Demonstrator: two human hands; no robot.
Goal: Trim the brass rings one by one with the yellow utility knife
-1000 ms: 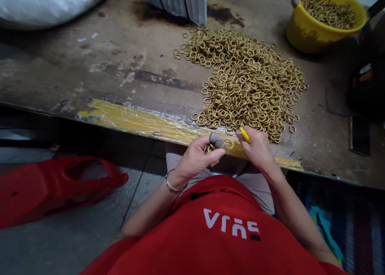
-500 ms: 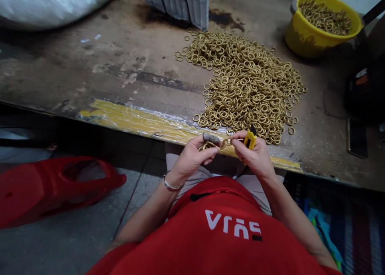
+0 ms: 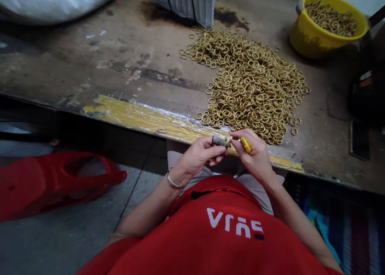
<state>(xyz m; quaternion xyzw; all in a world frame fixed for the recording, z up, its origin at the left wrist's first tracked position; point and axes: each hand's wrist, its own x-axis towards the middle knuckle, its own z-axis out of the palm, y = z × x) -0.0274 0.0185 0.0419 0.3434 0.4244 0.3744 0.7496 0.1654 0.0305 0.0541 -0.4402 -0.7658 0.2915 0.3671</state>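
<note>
My left hand (image 3: 205, 152) is closed, with a grey wrap (image 3: 219, 141) around a fingertip. Between its thumb and that finger it pinches a gold-coloured ring (image 3: 228, 142). My right hand (image 3: 253, 152) is also closed, its fingertips meeting the same ring from the right. Tucked in the right hand is a yellow utility knife (image 3: 246, 145); its blade cannot be seen from here. Just beyond both hands, a large pile of gold-coloured rings (image 3: 249, 86) is spread on the worktable (image 3: 144, 62).
A yellow bucket (image 3: 313, 34) of rings stands at the back right. A phone (image 3: 359, 140) lies near the right edge. Yellow tape (image 3: 144, 116) covers part of the table's front edge. On the left, a red plastic stool (image 3: 75, 178) is on the floor.
The knife has turned in my right hand, so its dark tip no longer shows. My left hand has moved slightly right, closing up to the right fingertips.
</note>
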